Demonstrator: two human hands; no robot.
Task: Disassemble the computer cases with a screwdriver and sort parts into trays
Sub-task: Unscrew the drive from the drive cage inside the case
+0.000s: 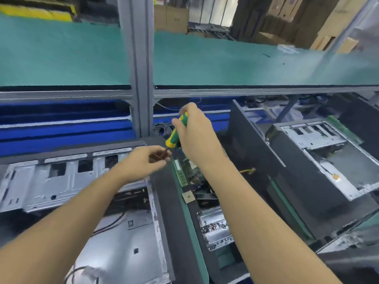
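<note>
My right hand (196, 134) grips the green and yellow handle of a screwdriver (175, 134), which points down and to the left. My left hand (143, 162) pinches the dark shaft near its tip; whether a screw sits there is hidden by my fingers. Both hands hover above the far corner of an open grey metal computer case (61, 181) at the lower left. Just right of the hands a green circuit board (184, 173) lies in a black tray (166, 201). A small metal tray of screws (215, 226) sits lower down.
A second opened case (320, 156) with black panels stands at the right. A green-matted shelf (225, 64) on a grey metal post (139, 78) runs across above. Blue bins (65, 124) sit behind the left case. Cardboard boxes are stacked in the background.
</note>
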